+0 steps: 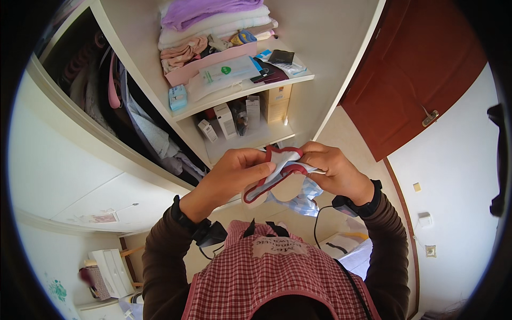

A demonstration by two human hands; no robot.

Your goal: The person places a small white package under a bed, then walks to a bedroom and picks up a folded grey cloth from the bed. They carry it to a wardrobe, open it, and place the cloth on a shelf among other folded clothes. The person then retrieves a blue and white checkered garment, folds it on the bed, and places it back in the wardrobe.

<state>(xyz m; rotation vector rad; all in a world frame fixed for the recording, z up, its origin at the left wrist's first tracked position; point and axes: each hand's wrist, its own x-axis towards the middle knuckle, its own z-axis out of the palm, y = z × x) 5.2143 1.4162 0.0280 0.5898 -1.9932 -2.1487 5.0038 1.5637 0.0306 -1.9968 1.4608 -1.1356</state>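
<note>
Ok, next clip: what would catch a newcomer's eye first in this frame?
Dead centre, the left hand and right hand grip a small grey-and-white cloth with red trim between them. Behind it, open wardrobe shelves carry folded towels on top and small boxes below. A dark red door stands at the upper right.

white cartons (226, 120) stand on the lower shelf, a clear green-marked pouch (224, 74) lies above.

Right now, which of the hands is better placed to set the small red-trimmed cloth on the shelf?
Probably the right hand: it pinches the red-trimmed cloth at its upper end, nearest the lower shelf; the left hand grips lower down.
</note>
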